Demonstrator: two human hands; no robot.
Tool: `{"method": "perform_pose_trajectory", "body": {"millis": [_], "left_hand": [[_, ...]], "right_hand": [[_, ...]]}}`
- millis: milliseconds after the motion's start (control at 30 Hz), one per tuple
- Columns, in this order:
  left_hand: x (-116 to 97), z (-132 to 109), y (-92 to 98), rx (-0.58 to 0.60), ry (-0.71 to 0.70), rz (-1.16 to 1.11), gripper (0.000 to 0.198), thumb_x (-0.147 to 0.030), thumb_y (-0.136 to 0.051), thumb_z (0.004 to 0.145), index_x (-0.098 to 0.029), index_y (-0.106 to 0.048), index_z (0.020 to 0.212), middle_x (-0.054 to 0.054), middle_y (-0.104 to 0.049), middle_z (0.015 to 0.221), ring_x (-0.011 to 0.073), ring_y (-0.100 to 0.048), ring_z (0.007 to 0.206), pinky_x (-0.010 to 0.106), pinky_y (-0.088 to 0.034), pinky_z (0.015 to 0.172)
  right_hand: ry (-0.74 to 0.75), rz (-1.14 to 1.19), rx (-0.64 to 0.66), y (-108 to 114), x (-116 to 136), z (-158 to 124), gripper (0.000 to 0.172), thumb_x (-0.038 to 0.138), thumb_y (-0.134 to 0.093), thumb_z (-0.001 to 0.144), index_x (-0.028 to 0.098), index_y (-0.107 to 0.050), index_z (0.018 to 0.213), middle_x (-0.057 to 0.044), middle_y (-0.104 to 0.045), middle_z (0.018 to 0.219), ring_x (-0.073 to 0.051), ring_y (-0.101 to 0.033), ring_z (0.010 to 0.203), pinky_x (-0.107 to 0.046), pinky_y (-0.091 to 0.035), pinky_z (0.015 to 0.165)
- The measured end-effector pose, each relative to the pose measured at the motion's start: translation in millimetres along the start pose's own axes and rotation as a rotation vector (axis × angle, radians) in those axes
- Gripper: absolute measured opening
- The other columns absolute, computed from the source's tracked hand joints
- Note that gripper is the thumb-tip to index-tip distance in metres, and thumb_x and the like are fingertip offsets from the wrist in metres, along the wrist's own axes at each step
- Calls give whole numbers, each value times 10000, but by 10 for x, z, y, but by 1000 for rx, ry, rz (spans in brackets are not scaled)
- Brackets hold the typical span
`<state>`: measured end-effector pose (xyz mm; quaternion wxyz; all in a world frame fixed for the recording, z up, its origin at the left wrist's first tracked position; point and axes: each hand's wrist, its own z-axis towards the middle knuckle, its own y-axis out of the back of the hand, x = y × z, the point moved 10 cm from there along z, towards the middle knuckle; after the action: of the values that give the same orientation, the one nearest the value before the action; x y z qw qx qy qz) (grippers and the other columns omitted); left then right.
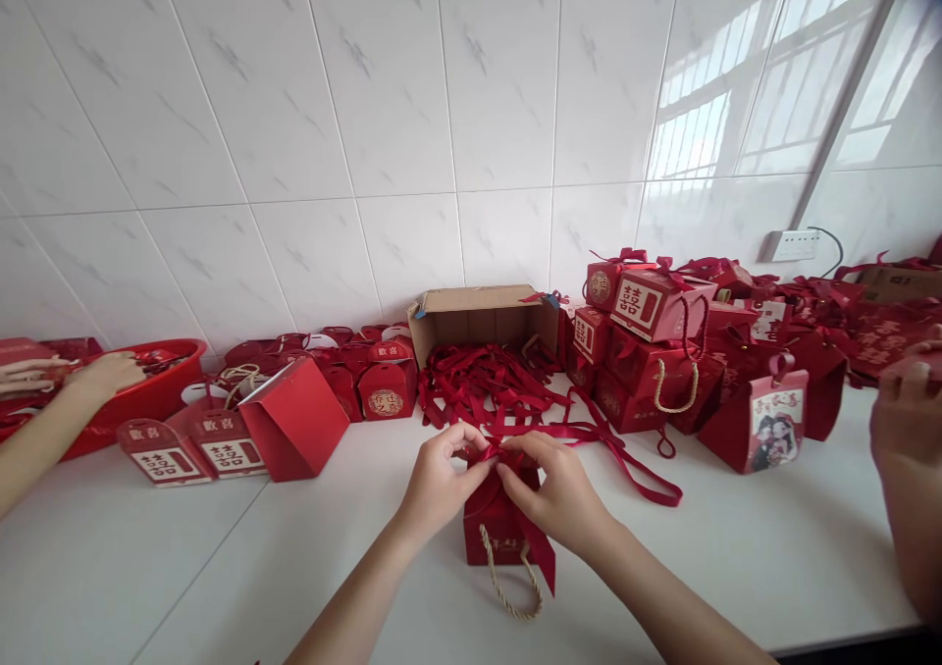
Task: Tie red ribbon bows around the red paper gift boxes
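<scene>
A small red gift box with a twisted cream rope handle stands on the white table in front of me. Both my hands meet at its top. My left hand pinches a dark red ribbon between thumb and forefinger. From the other side, my right hand pinches the same ribbon, and one tail of it hangs down the front of the box. The knot or loop between my fingertips is mostly hidden.
Behind the box, loose red ribbons spill from a cardboard carton. Stacked ribboned boxes stand right; unribboned boxes stand left. Another person's hand reaches into a red basin. At far right is another hand.
</scene>
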<state>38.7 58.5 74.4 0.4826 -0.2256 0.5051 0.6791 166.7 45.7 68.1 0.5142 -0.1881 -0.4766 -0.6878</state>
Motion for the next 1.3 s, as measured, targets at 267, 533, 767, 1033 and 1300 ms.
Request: {"method": "perform_pose_trajectory", "body": {"millis": [267,533,767,1033,1300], "left_hand": [[48,-27,-21,-33,33,-67,41,-211,-605,775,-177,-585,763,13,-644,765,143,-595,706,247,-476,651],[72,44,-64,10,21,-195,105,-254,-618,797,-176,-553,823,15,-608,815,147,-596,793,253,-482,702],[9,-92,-72,98,-24,1,70,-248,-613,811,-191,-625,850,22,-663,857,154,-601,808,277,-484,766],[77,-106,-26,105,-25,18,89,-184,-578,813,-195,-665,798,14,-686,812,156,-632,796,270,-494,760],[-54,-120,-56,191,-51,66,125,-135,-526,834,-199,-634,823,-7,-688,851,139,-627,817,247,-485,766]], "right_hand": [[-141,99,21,-16,-227,7,154,307,-606,820,202,-709,775,-114,-566,1187,-289,-501,1143,-467,-375,991],[-310,451,128,-264,-323,-41,349,506,-608,800,181,-692,708,-103,-493,1364,-303,-416,1293,-426,-330,1035],[-401,511,77,-261,-359,-72,320,488,-621,794,194,-691,690,-103,-674,1053,-266,-334,1351,-371,-330,1026],[-201,109,152,-4,-165,-125,250,303,-501,867,205,-676,1017,-51,-686,997,-198,-606,855,-312,-460,710],[-89,-383,250,86,107,-75,369,191,-529,823,223,-542,1190,-22,-672,807,-195,-597,748,-275,-393,603]]}}
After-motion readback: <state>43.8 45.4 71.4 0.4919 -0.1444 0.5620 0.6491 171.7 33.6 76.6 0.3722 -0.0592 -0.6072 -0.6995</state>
